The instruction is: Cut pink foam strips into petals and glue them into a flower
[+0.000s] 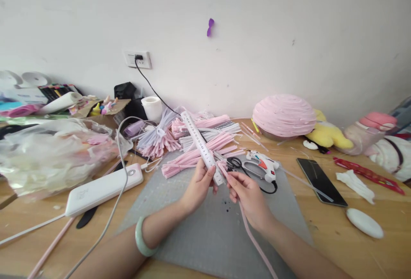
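My left hand (199,184) is closed around the lower end of a white ruler (201,144), which tilts up and away to the left over the mat. Between the fingertips of my right hand (245,195) is a pink pipe cleaner (248,227); its short end lies beside the ruler's low-numbered end, and its long tail hangs down toward the front edge. Both hands are close together above the grey cutting mat (199,236). Just beyond them lie bundles of pink pipe cleaners (180,163) and scissors with black handles (236,162).
A glue gun (263,165) lies right of the hands, near a black phone (321,180). At left are a white power bank (104,189), its cable and a plastic bag (54,155). A pink dome (284,115) and white paper roll (152,108) stand by the wall.
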Tool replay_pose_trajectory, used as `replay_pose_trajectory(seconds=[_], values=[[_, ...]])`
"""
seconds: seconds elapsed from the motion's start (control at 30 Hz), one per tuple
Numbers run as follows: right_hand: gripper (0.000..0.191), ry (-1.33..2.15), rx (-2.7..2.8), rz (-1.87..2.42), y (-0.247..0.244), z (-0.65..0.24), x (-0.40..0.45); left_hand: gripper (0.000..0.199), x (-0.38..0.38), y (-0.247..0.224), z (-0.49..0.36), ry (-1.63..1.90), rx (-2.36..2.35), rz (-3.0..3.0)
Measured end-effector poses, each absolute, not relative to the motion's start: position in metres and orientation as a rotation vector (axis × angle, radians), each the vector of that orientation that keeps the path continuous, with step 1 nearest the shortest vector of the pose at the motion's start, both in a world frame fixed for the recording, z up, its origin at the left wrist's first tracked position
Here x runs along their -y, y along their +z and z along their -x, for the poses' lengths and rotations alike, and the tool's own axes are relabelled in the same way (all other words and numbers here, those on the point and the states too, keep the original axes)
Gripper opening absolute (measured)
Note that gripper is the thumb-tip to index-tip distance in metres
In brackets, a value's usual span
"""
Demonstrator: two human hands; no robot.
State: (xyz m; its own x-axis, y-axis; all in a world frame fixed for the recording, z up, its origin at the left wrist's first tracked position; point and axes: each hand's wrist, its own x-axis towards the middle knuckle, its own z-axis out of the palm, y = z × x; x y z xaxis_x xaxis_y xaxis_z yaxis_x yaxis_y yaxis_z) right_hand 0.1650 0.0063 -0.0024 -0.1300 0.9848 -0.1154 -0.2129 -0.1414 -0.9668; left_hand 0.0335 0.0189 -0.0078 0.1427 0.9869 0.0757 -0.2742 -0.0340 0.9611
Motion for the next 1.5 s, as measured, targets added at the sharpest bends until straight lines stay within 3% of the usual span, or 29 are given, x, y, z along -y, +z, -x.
replay_pose_trajectory(seconds=[1.33, 1.5], values=[[0.027, 1.645, 1.083, 1.079, 0.001, -0.167, -0.007, 0.034, -0.016, -0.007, -0.031, 1.272, -0.808, -1.071], [0.029, 1.631, 1.085, 1.098, 0.004, -0.166, -0.006, 0.027, -0.015, -0.005, -0.031, 1.297, -0.884, -1.147]])
